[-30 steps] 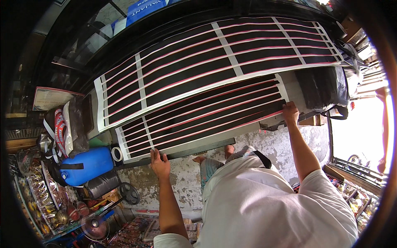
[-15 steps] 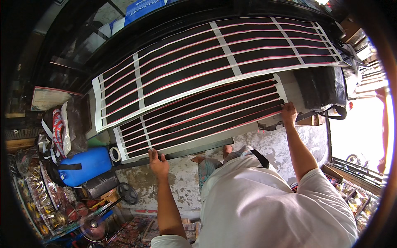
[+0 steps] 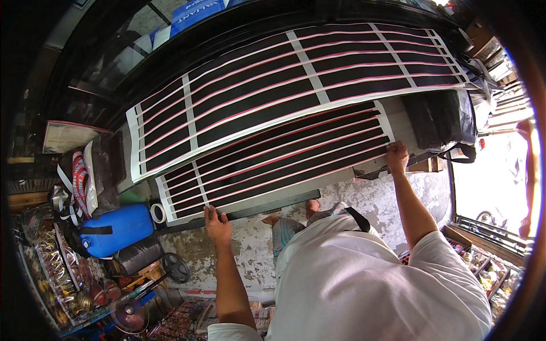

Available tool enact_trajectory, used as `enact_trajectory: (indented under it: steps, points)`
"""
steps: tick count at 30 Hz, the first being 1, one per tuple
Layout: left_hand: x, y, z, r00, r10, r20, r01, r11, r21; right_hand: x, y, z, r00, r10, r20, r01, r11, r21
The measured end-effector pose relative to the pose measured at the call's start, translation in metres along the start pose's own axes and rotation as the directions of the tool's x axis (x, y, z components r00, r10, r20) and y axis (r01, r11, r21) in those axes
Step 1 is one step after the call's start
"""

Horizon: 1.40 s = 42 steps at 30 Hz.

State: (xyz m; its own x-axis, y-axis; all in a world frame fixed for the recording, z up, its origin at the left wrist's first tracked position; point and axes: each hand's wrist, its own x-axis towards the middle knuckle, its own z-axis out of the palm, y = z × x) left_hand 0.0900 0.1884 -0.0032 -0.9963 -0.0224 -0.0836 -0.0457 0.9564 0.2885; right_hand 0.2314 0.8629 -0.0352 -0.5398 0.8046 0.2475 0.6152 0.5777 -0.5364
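A long sheet of black film with thin red and white stripes (image 3: 284, 156) lies across a table in front of me. A second, similar sheet (image 3: 296, 85) lies just beyond it, overlapping its far edge. My left hand (image 3: 216, 223) grips the near edge of the front sheet toward its left end. My right hand (image 3: 397, 157) holds the same sheet at its right end. A black strip (image 3: 267, 207) runs along the table's near edge between my hands. My white shirt (image 3: 364, 278) fills the lower middle.
A blue plastic drum (image 3: 116, 229) and a roll of white tape (image 3: 158, 213) lie at the left. Bags (image 3: 85, 179) and cluttered goods (image 3: 68, 284) fill the lower left. A black bundle (image 3: 441, 116) rests at the table's right end. Cracked concrete floor (image 3: 364, 196) shows below.
Both hands have shifted the front sheet slightly; my left hand moved a little to the left along its near edge. My right hand stays at the right end.
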Motion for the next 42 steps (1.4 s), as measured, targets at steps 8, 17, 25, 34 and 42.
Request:
enact_trajectory:
  steps: [8,17,25,34,42]
  points:
    - [-0.037,0.055,0.01,0.965,0.24,-0.107,-0.239,0.971,0.021,-0.002,0.004,-0.002,0.997,0.068,0.02,-0.069,0.997,0.032]
    - [-0.054,0.101,0.021,0.921,0.346,0.179,-0.361,0.93,0.061,-0.001,0.005,-0.002,0.998,0.027,0.065,-0.027,1.0,-0.003]
    - [-0.053,0.1,0.021,0.921,0.354,0.161,-0.36,0.933,0.012,-0.001,-0.001,-0.004,0.992,0.085,0.093,-0.087,0.996,0.014]
    - [-0.054,0.101,0.023,0.924,0.349,0.157,-0.359,0.933,0.034,0.001,0.008,-0.002,0.997,0.015,0.07,-0.015,1.0,0.001]
    - [-0.053,0.103,0.022,0.93,0.319,0.185,-0.328,0.945,0.018,0.008,0.021,0.003,0.995,0.006,0.097,-0.005,1.0,-0.005]
